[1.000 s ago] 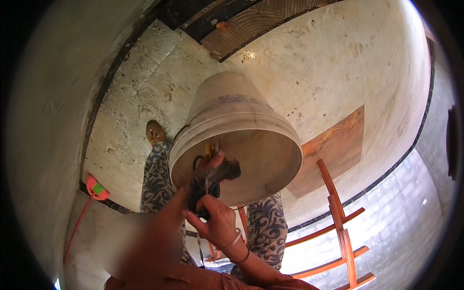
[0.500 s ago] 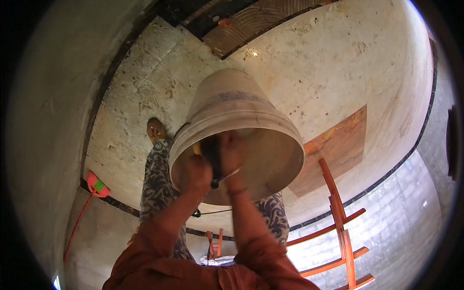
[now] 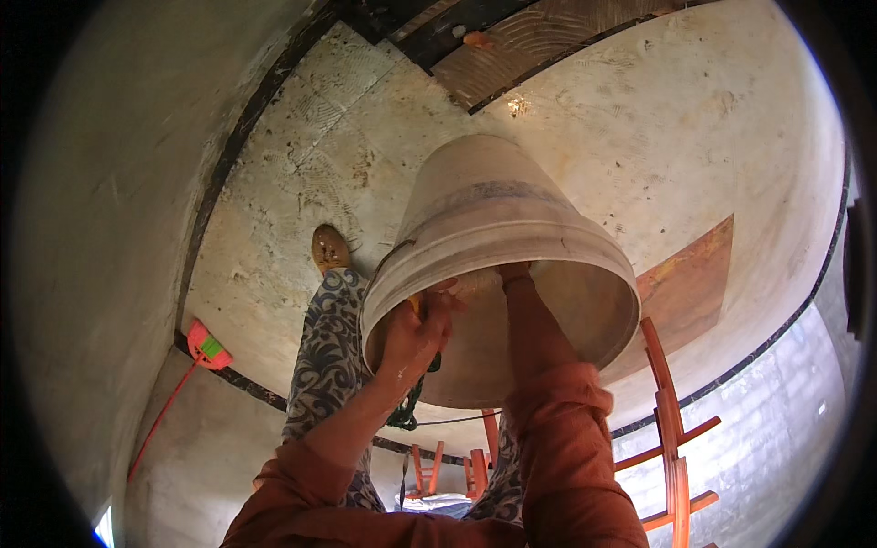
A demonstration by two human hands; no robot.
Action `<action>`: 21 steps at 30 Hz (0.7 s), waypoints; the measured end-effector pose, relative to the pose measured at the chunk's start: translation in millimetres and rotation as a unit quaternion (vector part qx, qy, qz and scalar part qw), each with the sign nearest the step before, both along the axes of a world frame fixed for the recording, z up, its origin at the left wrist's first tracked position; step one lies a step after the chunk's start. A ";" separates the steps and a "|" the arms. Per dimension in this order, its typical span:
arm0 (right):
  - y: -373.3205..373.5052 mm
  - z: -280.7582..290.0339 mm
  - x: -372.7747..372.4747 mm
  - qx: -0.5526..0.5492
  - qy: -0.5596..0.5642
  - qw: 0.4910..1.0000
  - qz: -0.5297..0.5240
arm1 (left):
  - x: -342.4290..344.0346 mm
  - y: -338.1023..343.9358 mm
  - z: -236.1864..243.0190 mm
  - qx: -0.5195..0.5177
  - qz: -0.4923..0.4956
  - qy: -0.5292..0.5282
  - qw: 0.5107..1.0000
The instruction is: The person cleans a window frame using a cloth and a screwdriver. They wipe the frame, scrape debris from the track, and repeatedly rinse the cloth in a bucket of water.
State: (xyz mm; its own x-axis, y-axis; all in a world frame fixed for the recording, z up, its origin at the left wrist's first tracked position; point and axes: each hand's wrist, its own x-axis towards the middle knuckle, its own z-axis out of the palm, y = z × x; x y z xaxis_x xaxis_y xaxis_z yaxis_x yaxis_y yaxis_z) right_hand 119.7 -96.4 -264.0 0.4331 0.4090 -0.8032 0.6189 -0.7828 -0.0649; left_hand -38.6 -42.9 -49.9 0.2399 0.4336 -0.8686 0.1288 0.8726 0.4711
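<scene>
A large, dirty white bucket (image 3: 493,205) lies tipped, its mouth facing me between my legs. Just within its left rim, my left hand (image 3: 422,333) is curled around a yellow and black tool (image 3: 416,303), mostly hidden by the fingers, so its kind is unclear. My right hand (image 3: 515,271) reaches deep inside; the upper rim covers its fingers. Below the left wrist hangs a dark object (image 3: 405,413), with a thin black cord (image 3: 457,420) running right from it.
My shoe (image 3: 330,248) stands left of the bucket on the stained, pale floor (image 3: 356,173). A pink broom (image 3: 210,345) leans at the left wall. Right lie a brown marbled tile (image 3: 690,283) and an orange wooden frame (image 3: 671,429). Orange stools (image 3: 427,470) stand behind me.
My hands have moved apart; before, they were together around the tool in the bucket's mouth. The right reaches deeper and the left sits at the left rim. The view has shifted, moving everything rightward.
</scene>
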 end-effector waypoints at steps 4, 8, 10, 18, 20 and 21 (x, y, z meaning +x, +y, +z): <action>2.0 44.1 -10.9 0.064 0.041 0.995 -0.059 | 0.2 -10.8 1.2 -0.050 0.000 -0.006 0.999; -16.6 157.4 -13.6 0.283 0.120 0.951 -0.012 | -0.6 -12.7 -1.7 -0.192 0.088 0.052 0.976; -14.8 240.6 -14.0 0.285 0.138 0.949 0.002 | 2.3 -5.2 2.8 -0.245 0.122 0.033 0.961; -4.9 360.0 -36.6 0.361 0.219 0.904 0.067 | -0.4 -32.1 3.7 -0.158 0.017 -0.081 0.984; 5.7 343.3 -26.8 0.409 0.208 0.888 -0.039 | -3.2 -35.2 11.7 -0.162 0.077 -0.126 0.976; 12.5 330.9 -20.1 0.388 0.189 0.892 -0.133 | -4.4 -40.6 14.6 -0.167 0.098 -0.123 0.973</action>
State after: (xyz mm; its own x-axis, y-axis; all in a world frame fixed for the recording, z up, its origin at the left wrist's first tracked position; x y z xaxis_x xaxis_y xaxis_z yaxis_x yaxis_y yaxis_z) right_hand 99.6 -83.9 66.9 0.3559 0.8284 -0.4325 0.2359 -0.5275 -0.8161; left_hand -43.0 -83.5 -35.3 0.4001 0.1957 -0.8953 -0.1357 0.9788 0.1533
